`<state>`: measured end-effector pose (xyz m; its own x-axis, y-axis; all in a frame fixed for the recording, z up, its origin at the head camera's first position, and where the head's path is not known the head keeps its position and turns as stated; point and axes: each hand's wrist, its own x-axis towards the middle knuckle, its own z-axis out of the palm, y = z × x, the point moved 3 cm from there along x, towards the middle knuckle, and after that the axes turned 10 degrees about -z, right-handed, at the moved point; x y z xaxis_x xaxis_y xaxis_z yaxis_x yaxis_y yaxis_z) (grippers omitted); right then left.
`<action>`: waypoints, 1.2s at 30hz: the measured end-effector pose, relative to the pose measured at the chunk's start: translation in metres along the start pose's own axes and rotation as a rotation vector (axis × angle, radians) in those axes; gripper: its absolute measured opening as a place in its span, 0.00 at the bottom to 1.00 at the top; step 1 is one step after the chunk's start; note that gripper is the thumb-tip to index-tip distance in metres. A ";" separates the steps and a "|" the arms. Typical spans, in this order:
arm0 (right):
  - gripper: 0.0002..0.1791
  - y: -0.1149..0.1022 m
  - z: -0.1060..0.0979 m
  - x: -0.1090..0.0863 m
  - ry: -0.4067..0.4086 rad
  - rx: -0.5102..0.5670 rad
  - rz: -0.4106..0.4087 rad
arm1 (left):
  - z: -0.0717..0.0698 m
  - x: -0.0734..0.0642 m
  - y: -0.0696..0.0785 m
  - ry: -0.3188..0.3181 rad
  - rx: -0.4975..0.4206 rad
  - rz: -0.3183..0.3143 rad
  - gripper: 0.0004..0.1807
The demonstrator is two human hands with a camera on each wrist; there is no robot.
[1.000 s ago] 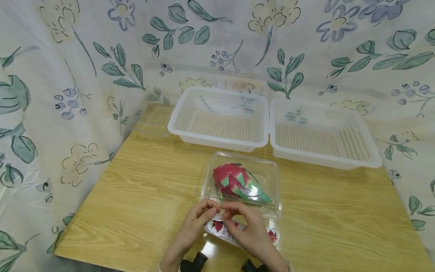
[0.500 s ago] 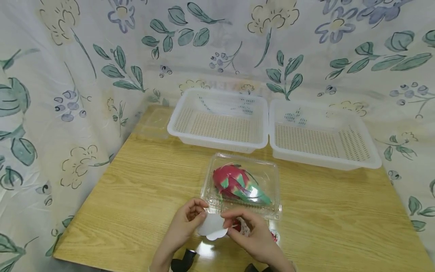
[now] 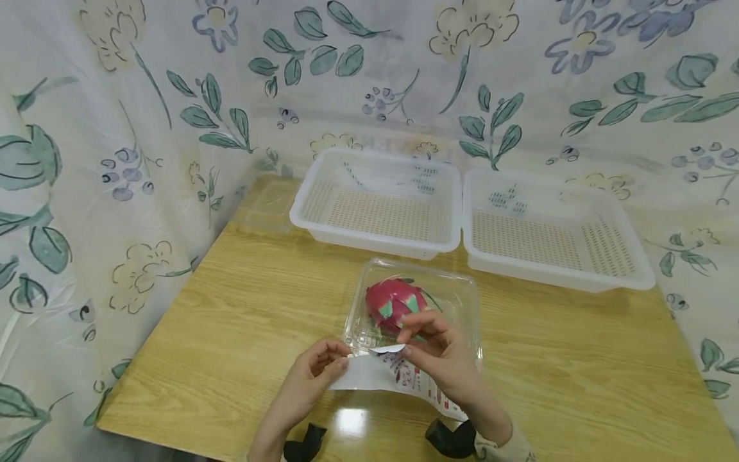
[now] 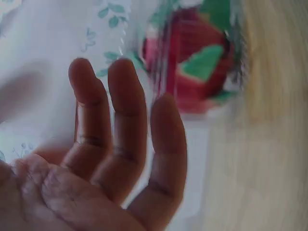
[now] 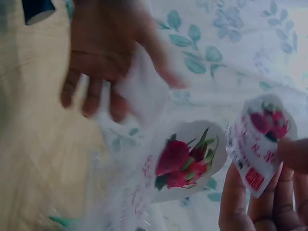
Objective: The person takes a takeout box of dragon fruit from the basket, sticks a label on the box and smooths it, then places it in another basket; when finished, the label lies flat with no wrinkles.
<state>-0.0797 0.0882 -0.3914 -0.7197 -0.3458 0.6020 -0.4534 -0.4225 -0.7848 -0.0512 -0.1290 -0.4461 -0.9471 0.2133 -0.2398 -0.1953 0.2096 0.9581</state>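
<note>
My left hand [image 3: 312, 378] pinches the left end of a white sticker strip [image 3: 360, 373] between thumb and forefinger. Dragon fruit pictures and red print cover the strip's face, clear in the right wrist view. My right hand [image 3: 441, 359] pinches a dragon fruit sticker [image 5: 262, 139], its white back partly showing in the head view. Whether that sticker is fully off the strip, I cannot tell. Just beyond my hands, a pink and green dragon fruit [image 3: 389, 301] lies in a clear plastic clamshell box [image 3: 456, 292]; my right hand hides part of both.
Two white perforated baskets [image 3: 378, 240] [image 3: 554, 276] stand side by side at the back of the wooden table [image 3: 231, 333]. A clear plastic container [image 3: 265, 204] sits at the back left. Floral cloth [image 3: 173, 160] hangs behind and at the sides.
The strip has turned from its white back to show its printed face and stretches rightward. My right hand has moved up and right, over the box, pinching a sticker's edge.
</note>
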 end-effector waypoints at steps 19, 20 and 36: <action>0.16 0.044 0.038 0.005 0.181 -0.130 0.248 | 0.045 0.006 0.016 0.204 0.039 0.054 0.41; 0.16 0.045 0.038 0.005 0.188 -0.132 0.253 | 0.045 0.007 0.015 0.202 0.010 0.049 0.40; 0.16 0.021 -0.018 0.031 0.261 -0.256 0.131 | 0.020 -0.013 0.000 0.292 -0.090 -0.054 0.41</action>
<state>-0.1212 0.0831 -0.3919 -0.8749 -0.1441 0.4623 -0.4415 -0.1549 -0.8838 -0.0336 -0.1126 -0.4463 -0.9653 -0.0820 -0.2480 -0.2568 0.1249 0.9584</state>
